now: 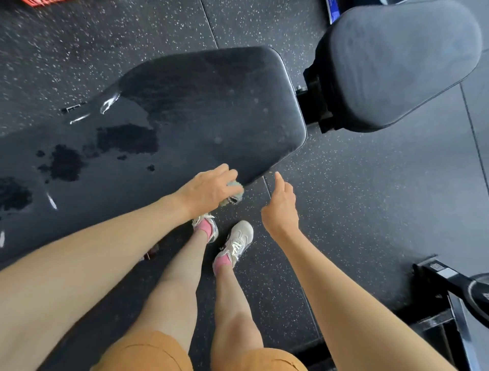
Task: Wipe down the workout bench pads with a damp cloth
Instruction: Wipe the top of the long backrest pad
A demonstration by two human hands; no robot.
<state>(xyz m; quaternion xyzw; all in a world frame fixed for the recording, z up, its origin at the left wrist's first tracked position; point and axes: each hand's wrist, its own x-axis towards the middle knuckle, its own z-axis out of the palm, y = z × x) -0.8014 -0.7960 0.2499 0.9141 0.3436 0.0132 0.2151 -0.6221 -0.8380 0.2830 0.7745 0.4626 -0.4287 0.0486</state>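
Note:
The long black bench pad [201, 111] stretches from the left edge to the middle, with wet streaks and dark damp patches on its left part. A second, rounder black pad [402, 61] sits at the upper right, joined by a black bracket. My left hand [209, 189] is at the long pad's near edge, closed around a small pale green cloth [235, 193] that peeks out under my fingers. My right hand [281, 204] hovers just off the pad's near right corner, fingers loosely curled, index finger pointing up, holding nothing.
Dark speckled rubber flooring [370, 198] surrounds the bench. My legs and white-pink shoes [235, 243] stand close to the pad's near edge. A black metal frame with a weight plate [463, 291] is at the lower right. Something red [39, 2] lies at the top left.

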